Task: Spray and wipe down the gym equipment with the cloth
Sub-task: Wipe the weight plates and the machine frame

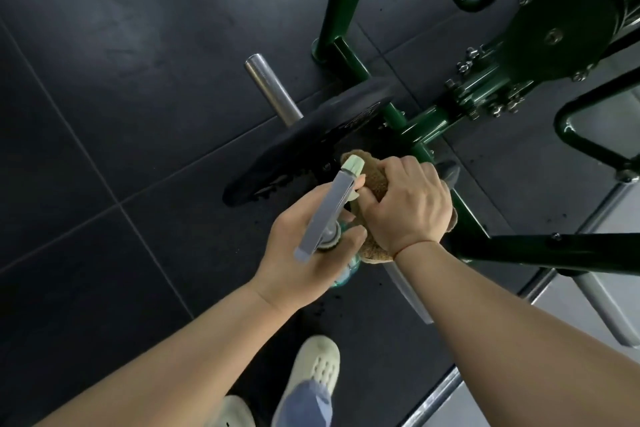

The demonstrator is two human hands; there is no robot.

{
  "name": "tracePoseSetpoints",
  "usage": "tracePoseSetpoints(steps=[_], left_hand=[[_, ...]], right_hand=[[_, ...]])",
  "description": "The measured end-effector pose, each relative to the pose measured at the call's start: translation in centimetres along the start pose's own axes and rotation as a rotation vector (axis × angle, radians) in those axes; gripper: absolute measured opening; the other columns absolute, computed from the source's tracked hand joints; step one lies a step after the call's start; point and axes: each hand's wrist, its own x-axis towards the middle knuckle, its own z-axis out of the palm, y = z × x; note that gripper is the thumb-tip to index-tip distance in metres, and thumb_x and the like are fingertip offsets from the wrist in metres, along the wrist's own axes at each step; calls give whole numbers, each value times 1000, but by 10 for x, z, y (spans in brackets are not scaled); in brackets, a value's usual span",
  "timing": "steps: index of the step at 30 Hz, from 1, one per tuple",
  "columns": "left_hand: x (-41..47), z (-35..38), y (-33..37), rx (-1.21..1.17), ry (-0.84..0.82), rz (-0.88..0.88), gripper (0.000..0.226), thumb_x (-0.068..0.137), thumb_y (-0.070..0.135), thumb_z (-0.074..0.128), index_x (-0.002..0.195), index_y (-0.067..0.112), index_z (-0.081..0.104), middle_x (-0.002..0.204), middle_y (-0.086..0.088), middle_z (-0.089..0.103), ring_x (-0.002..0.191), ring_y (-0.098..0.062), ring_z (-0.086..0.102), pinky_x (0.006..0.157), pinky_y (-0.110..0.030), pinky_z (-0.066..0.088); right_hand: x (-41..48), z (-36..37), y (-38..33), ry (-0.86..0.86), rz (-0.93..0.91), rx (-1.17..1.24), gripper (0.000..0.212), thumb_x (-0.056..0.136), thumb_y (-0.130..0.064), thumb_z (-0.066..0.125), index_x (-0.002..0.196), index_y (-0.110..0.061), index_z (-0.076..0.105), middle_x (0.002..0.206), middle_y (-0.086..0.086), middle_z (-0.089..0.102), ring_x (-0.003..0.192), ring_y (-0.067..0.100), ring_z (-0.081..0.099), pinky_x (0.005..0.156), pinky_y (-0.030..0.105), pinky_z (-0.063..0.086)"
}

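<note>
Wipe step, frame ctr: right hand [412, 204] curled on cloth [375, 180], pressed to green bar [472, 222] beside plate [304, 146]; left hand [304, 253] wrapped round sprayer [329, 215]. Next, prob.: slide cloth along bar w/ firm pressure

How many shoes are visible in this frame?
2. One shoe sits on the floor near bottom centre; the second shoe lies left of it at the bottom edge, partly cut off.
</note>
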Motion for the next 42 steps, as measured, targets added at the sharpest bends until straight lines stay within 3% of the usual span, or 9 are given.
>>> tracePoseSetpoints(steps=[2, 5, 12, 17, 20, 26, 32, 38, 42], left_hand=[[7, -2, 4, 33, 7, -93, 28, 88, 4, 75, 106, 23, 65, 82, 14, 70, 77, 0, 66, 72, -13, 51], [14, -5, 7, 104, 34, -260, 15, 83, -6, 69, 86, 9, 66, 71, -12, 64, 67, -30, 61, 63, -38, 52], [17, -31, 3, 348, -210, -414, 59, 85, 2, 68, 96, 59, 58, 80, 28, 63, 77, -4, 61, 75, -28, 51], [32, -50, -9, 441, -210, -533, 47, 90, 11, 68, 120, 47, 65, 108, 28, 68, 101, -2, 65, 92, -32, 55], [47, -57, -15, 506, -328, -575, 43, 90, 11, 67, 116, 45, 66, 88, 38, 63, 88, -3, 63, 80, -23, 50], [83, -62, -29, 575, -504, -598, 33, 89, 15, 67, 102, 45, 63, 75, 16, 62, 72, -6, 60, 63, -24, 45], [100, -59, -34, 587, -783, -536, 31, 88, 15, 61, 98, 45, 58, 73, 38, 56, 65, 11, 54, 50, -13, 33], [108, -70, -41, 529, -916, -562, 17, 90, 33, 68, 83, 40, 55, 63, 37, 54, 55, 10, 51, 56, -18, 35], [116, -67, -47, 519, -837, -555, 12, 88, 31, 70, 86, 36, 59, 67, 26, 60, 59, 2, 55, 61, -24, 43]], right_hand=[[1, 0, 0, -5, -2, -5, 52, 84, -64, 36, 99, -23, 65, 92, -3, 60, 93, 26, 56, 82, 40, 42], [3, 0, 3, -23, -27, -11, 42, 84, -60, 50, 96, -21, 63, 90, -2, 59, 89, 26, 55, 79, 39, 42], [6, -5, 0, -46, 7, 30, 41, 81, -52, 41, 95, -20, 64, 86, -3, 58, 85, 24, 55, 78, 40, 45], [12, -6, 2, -43, 122, 114, 41, 82, -49, 40, 98, -21, 66, 87, -4, 59, 86, 22, 55, 79, 38, 44], [16, -6, 8, -14, 148, 182, 36, 84, -45, 44, 100, -23, 66, 89, -6, 61, 85, 21, 55, 77, 37, 45], [24, -3, 22, 129, 291, 328, 37, 88, -42, 45, 104, -14, 61, 102, 1, 60, 92, 20, 52, 75, 26, 29], [19, 4, 18, 320, 618, 397, 51, 91, -44, 42, 112, 0, 57, 110, 14, 55, 102, 31, 52, 82, 27, 32], [8, 6, 6, 421, 805, 577, 58, 87, -49, 40, 115, -1, 55, 110, 10, 54, 104, 19, 48, 90, 30, 37], [5, 7, -1, 456, 803, 544, 56, 88, -48, 41, 112, 0, 56, 104, 5, 52, 100, 17, 46, 84, 24, 32]])
